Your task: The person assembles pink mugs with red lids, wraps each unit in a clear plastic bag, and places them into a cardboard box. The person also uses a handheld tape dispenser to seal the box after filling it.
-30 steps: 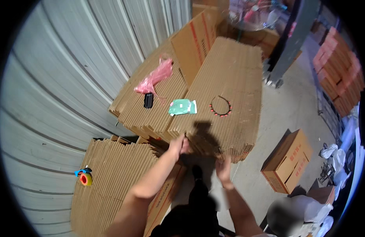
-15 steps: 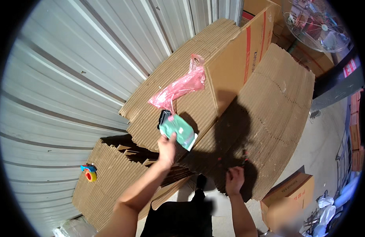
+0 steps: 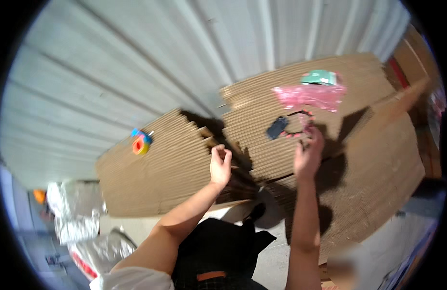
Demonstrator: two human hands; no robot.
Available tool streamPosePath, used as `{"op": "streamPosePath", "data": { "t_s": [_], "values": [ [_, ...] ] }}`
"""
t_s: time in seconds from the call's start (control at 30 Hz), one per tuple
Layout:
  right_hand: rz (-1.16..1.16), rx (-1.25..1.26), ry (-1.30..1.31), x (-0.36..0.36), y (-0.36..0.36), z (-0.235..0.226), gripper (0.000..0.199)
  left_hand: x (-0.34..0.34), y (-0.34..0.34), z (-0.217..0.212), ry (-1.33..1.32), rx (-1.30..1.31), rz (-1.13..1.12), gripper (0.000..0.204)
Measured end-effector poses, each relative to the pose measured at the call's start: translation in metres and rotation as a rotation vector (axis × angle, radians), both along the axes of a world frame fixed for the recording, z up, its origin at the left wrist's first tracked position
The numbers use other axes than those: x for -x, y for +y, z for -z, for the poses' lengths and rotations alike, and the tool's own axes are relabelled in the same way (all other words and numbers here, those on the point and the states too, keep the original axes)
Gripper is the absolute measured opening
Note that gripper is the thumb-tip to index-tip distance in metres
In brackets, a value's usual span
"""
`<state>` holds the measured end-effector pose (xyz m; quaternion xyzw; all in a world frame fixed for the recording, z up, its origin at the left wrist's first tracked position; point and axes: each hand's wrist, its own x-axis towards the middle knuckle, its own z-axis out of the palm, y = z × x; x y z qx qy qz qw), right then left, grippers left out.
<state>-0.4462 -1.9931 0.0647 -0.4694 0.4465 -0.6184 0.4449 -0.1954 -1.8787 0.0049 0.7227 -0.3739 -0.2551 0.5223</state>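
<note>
A black loop dotted with pink pieces (image 3: 310,116) lies on the stacked cardboard, joined to or touching a dark rectangular object (image 3: 277,127). My right hand (image 3: 310,152) reaches its near right edge, fingers closed on it; the fingertips are blurred. Behind the loop rests a crumpled pink plastic bag (image 3: 310,96), and against the bag's far side sits a green packet (image 3: 320,77). My left hand (image 3: 220,165) hovers over the gap between two cardboard stacks, empty, with bent fingers and the thumb slightly apart.
On the left cardboard stack (image 3: 151,179) stands a tape dispenser (image 3: 141,142), blue, red and yellow. A ribbed metal wall (image 3: 151,63) rises behind. Silvery wrapped bundles (image 3: 80,208) are at lower left. A cardboard flap (image 3: 402,96) stands up at right.
The view has swung left. My left hand has let go of the green packet, which now lies beyond the pink bag. My right hand has moved forward to the black-and-pink loop.
</note>
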Motion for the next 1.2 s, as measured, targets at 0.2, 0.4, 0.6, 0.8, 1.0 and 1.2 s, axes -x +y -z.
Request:
{"op": "streamPosePath", "data": {
  "t_s": [0.2,0.4,0.6,0.8,1.0,1.2],
  "values": [
    [-0.203,-0.283,0.696,-0.049,0.177,0.055,0.037,-0.119,0.294,-0.006,-0.501,-0.745,0.111,0.048],
    [-0.762,-0.614,0.384,-0.172,0.408,0.093,0.021,-0.280,0.488,0.005,-0.873,-1.023,-0.099,0.079],
    [-0.549,-1.030,0.172,-0.343,0.528,0.117,0.046,-0.352,0.624,0.046,-1.205,-0.946,0.239,0.069],
    [0.191,-0.987,0.312,-0.471,0.611,0.128,0.078,-0.400,0.674,0.028,-0.691,-0.560,0.604,0.035],
    [0.196,-0.859,0.671,-0.470,0.762,0.205,0.071,-0.470,0.685,0.021,-0.893,-0.488,0.954,0.044],
    [0.315,-0.933,0.448,-0.464,0.829,0.187,0.050,-0.523,0.728,0.066,-0.988,-0.515,0.996,0.026]
  ]
}}
